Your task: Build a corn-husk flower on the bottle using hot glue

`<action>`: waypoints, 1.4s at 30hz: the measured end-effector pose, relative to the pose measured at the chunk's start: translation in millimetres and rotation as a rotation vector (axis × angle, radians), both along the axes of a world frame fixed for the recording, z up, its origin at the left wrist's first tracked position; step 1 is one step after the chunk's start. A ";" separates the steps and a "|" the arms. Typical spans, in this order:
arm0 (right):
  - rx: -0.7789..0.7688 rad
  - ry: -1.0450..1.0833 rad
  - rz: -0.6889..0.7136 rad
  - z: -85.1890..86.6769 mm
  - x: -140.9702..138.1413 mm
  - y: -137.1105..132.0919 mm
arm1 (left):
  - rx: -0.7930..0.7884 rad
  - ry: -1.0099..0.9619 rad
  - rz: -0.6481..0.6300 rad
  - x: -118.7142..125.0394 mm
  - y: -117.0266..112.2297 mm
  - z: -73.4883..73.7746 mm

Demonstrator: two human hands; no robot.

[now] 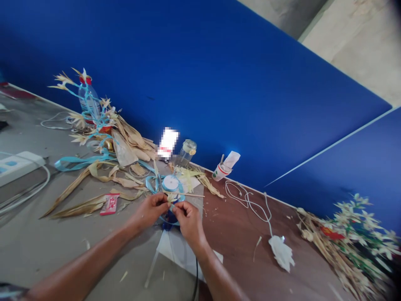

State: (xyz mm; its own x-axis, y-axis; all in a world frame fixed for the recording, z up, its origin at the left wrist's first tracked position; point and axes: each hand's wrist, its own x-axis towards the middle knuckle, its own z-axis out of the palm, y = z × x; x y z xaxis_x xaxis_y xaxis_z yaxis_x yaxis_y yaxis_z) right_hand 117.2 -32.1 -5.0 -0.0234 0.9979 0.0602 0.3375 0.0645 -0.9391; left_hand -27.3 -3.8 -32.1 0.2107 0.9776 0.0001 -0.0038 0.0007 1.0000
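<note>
My left hand (156,209) pinches a small pale corn-husk flower (171,198) between thumb and fingertips. Close beside it, the closed fingers of my right hand (189,220) grip a light blue ribbon (172,206) at the flower's base. The fingertips hide part of both. Just beyond the hands lies a spool of blue ribbon (171,182), with a thin stick (191,195) in front of it. Under the hands is a dark blue object (168,225), mostly covered, above a white sheet (178,246).
Dried corn husks (131,138) and husk flowers on blue stems (90,113) crowd the left, near a bottle (89,98) and power strip (20,167). A glass jar (187,152), paper cup (221,170) and white cable (247,200) line the blue partition (203,83). More flowers (360,230) lie right.
</note>
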 end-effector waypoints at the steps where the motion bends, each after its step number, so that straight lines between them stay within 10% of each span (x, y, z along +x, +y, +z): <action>1: 0.011 -0.017 -0.003 1.4 -1.1 -1.2 | 0.016 0.032 0.008 -0.2 0.0 0.1; 26: -0.021 -0.018 0.063 5.8 -0.1 -4.4 | -0.356 -0.323 -0.198 -7.0 0.1 0.5; 42: -0.254 0.407 -0.031 -3.2 6.6 5.9 | -0.512 -0.493 -0.249 -8.8 -5.4 7.1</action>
State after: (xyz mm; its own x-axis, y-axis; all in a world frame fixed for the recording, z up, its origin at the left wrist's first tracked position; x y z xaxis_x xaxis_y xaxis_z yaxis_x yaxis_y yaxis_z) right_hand 123.8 -26.2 -8.2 -0.0186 0.9821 -0.1874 -0.0631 -0.1883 -0.9801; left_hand -36.1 -9.2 -25.0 0.5183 0.8044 -0.2904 -0.3901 0.5246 0.7568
